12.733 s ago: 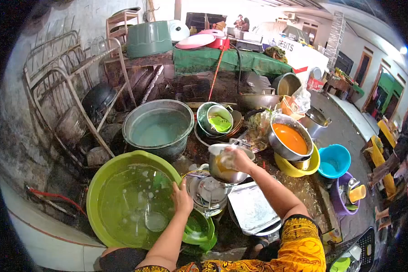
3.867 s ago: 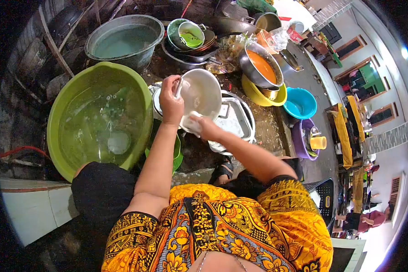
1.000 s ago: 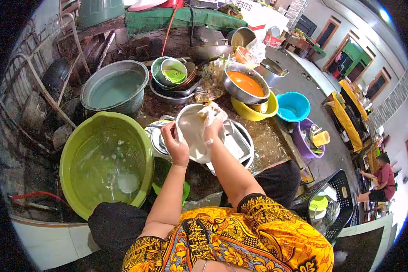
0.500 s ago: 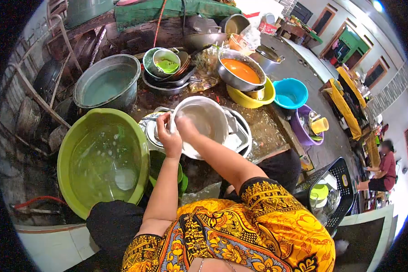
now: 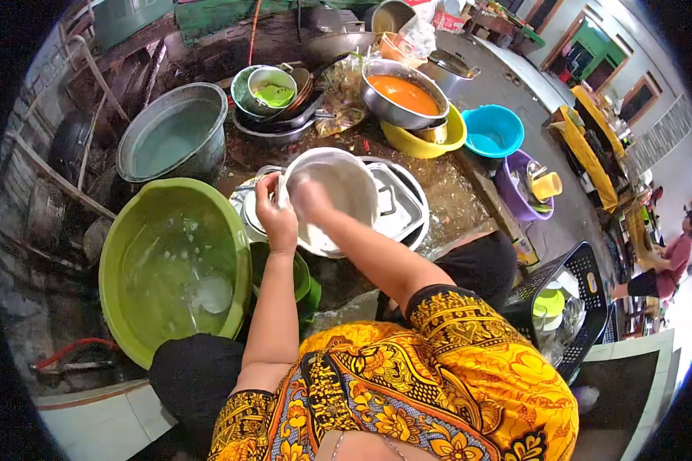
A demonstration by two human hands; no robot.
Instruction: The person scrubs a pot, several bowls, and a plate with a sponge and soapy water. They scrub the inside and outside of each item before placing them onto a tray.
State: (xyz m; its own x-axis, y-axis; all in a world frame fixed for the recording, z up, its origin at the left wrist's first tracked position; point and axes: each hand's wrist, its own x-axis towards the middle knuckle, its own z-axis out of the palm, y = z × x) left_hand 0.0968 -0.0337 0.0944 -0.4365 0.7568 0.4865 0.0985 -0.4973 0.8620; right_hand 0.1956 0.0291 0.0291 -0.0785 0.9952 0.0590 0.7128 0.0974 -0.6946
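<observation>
A deep pale metal pot (image 5: 350, 192) with side handles tilts toward me over several metal trays (image 5: 407, 196). My left hand (image 5: 275, 219) is closed on the pot's left rim, thumb and fingers pinching the edge. Inside the pot is my right hand (image 5: 311, 201), close to the left wall. It is smeared by motion, so its fingers and anything in them cannot be made out. Left of the pot stands a large green basin (image 5: 111, 261) of water, with a round pale item (image 5: 214, 294) under the surface.
Behind are a grey tub (image 5: 138, 169) of water, stacked bowls (image 5: 261, 134), and a steel bowl (image 5: 373, 107) of orange liquid on a yellow basin (image 5: 457, 134). Blue basin (image 5: 507, 146), purple basin (image 5: 507, 192) and black crate (image 5: 584, 338) stand right. A person (image 5: 669, 265) sits far right.
My view has shifted slightly. The right hand is still moving inside the pot near its left wall, while the left hand keeps hold of the rim.
</observation>
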